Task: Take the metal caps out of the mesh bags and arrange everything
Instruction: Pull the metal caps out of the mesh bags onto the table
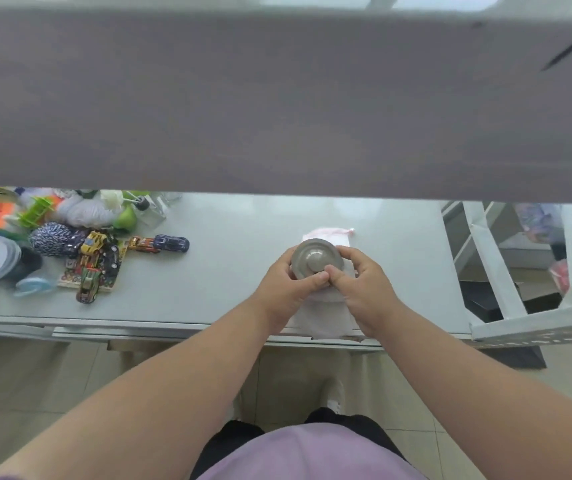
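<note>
Both hands (288, 282) (364, 285) in shared grip on metal cap (316, 258) over white mesh bag (322, 317) (pale glossy table (236, 271), toy clutter (94, 261) left).

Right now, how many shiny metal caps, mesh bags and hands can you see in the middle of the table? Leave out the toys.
Metal caps: 1, metal cap, gripped by the left hand and right hand
Mesh bags: 2, pink-edged mesh bag behind the cap, white mesh bag under the hands
Hands: 2
Total: 5
</note>
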Demonstrator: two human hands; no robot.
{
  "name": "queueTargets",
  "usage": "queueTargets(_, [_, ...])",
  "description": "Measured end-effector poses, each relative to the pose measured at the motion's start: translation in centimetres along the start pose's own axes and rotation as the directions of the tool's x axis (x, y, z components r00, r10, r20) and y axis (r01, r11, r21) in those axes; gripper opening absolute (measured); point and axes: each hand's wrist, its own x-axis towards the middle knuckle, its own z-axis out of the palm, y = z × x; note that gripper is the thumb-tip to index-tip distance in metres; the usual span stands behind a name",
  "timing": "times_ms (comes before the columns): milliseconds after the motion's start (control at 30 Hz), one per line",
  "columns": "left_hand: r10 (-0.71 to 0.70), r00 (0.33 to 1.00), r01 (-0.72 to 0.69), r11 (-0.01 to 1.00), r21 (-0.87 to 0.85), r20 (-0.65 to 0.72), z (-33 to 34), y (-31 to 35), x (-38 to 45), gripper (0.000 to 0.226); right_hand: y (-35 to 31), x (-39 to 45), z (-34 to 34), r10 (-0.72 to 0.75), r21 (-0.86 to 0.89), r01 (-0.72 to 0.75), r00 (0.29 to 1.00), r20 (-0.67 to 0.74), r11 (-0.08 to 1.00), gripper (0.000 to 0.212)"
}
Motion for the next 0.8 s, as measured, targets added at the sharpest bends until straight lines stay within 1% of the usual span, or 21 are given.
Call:
queueTargets(100, [-0.033, 0.999, 0.033, 0.999, -0.03, 0.015, -0.9, 0.5, -0.3, 0.057, -0.6, 0.0, 1.8, 0.04, 0.115, -0.041, 0.999, 0.013, 0.993, 0.028])
queueTargets(233, [-0.068, 0.997, 0.071, 0.989, -0.128, 0.026, -3.2, 1.6, -0.7, 0.06, -1.9, 0.5, 4.2, 0.101, 0.266, -0.116, 0.992, 0.069, 0.957, 0.021])
queueTargets(400, [-0.051, 0.999, 0.047, 0.985, -0.165, -0.02, -6.2, 2.6, -1.6, 0.067, -3.5, 1.2, 7.3, 0.178, 0.336, -0.187, 0.982, 0.058, 0.923, 0.018])
queueTargets(500, [-0.041, 0.998, 0.032, 0.987, -0.159, -0.053, -7.7, 2.5, -2.3, 0.071, -3.8, 1.7, 9.0, 0.228, 0.37, -0.228, 0.973, 0.047, 0.901, 0.018])
queueTargets(533, [-0.034, 0.997, 0.024, 0.989, -0.149, -0.067, -8.2, 2.4, -2.6, 0.069, -3.7, 1.9, 9.5, 0.243, 0.359, -0.239, 0.969, 0.036, 0.902, 0.017])
queueTargets(633, [-0.012, 0.989, 0.001, 0.997, -0.077, -0.15, -10.0, 2.2, -3.4, 0.052, -3.2, 3.4, 10.6, 0.254, 0.206, -0.236, 0.965, -0.068, 0.95, 0.016])
queueTargets(667, [-0.011, 0.983, 0.002, 0.999, -0.048, -0.182, -10.5, 2.1, -3.7, 0.047, -3.1, 4.0, 10.8, 0.255, 0.182, -0.236, 0.963, -0.089, 0.955, 0.017])
queueTargets(800, [-0.019, 0.956, 0.022, 1.0, 0.006, -0.293, -11.6, 2.1, -4.5, 0.044, -3.0, 6.3, 11.7, 0.284, 0.176, -0.264, 0.953, -0.101, 0.948, 0.018])
